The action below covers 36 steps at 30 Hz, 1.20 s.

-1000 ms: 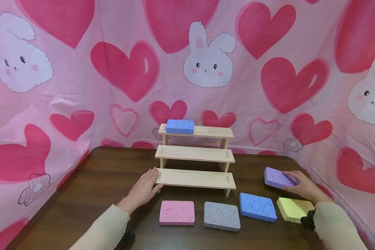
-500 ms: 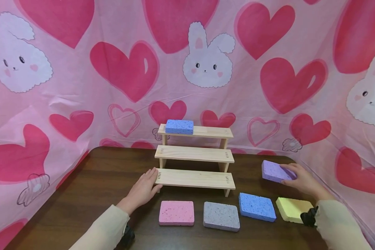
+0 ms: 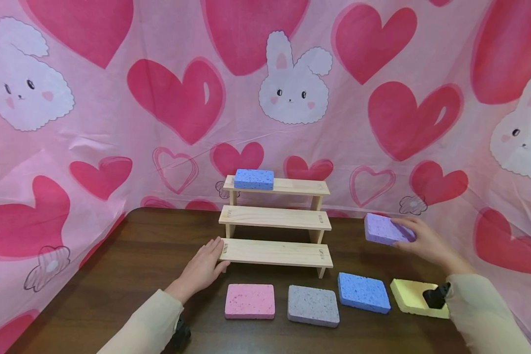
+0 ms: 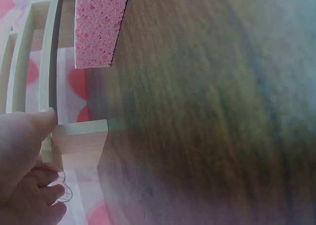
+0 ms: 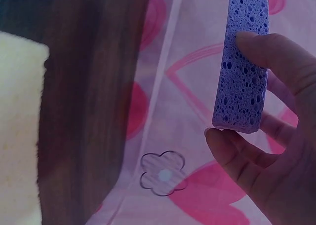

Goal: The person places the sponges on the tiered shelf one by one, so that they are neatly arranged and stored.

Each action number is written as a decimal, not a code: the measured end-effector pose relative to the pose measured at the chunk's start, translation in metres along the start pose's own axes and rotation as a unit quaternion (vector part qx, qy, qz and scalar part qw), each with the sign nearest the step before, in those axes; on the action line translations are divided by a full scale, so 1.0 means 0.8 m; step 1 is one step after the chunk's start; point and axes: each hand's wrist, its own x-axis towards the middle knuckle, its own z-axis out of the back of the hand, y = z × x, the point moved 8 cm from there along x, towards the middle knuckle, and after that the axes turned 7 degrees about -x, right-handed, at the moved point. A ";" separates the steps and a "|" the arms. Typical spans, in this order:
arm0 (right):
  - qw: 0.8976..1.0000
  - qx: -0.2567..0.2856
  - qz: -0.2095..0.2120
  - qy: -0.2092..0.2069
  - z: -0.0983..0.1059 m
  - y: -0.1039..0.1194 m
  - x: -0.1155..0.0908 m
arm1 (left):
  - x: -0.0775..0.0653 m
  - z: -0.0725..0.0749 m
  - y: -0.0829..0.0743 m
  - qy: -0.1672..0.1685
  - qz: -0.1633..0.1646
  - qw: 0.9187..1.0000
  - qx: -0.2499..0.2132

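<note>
A purple sponge [image 3: 387, 229] hangs above the table at the right, pinched by my right hand [image 3: 425, 243]. The right wrist view shows the thumb on one side of that sponge [image 5: 242, 62] and fingers at its end and far side. My left hand [image 3: 199, 270] holds the left end of the lowest step of a three-step wooden stand [image 3: 274, 251]. In the left wrist view, the thumb lies on the board's edge [image 4: 48, 72] and the other fingers curl beyond its end. A blue sponge [image 3: 254, 179] sits at the left of the top step.
In front of the stand lie a pink sponge [image 3: 250, 301], a grey sponge [image 3: 313, 306], a second blue sponge [image 3: 364, 293] and a yellow sponge [image 3: 407, 295], partly covered by the right wrist. A pink patterned cloth [image 3: 177, 98] surrounds the brown table [image 3: 150, 246].
My right hand has raised the purple sponge and moved it slightly left, away from above the yellow sponge. The left hand stays at the lowest step.
</note>
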 end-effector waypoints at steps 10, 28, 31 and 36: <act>1.000 -0.010 -0.007 0.009 0.012 0.027 0.017 | 0.000 -0.001 0.003 0.001 0.004 1.000 0.003; 1.000 -0.003 0.023 -0.003 0.030 0.078 0.047 | -0.001 -0.001 0.000 0.000 -0.001 1.000 0.001; 1.000 -0.001 0.027 -0.005 0.031 0.085 0.053 | -0.001 -0.001 0.001 0.000 -0.001 1.000 0.000; 0.998 -0.008 0.054 -0.014 0.035 0.102 0.065 | -0.001 -0.001 0.000 0.000 0.000 1.000 0.001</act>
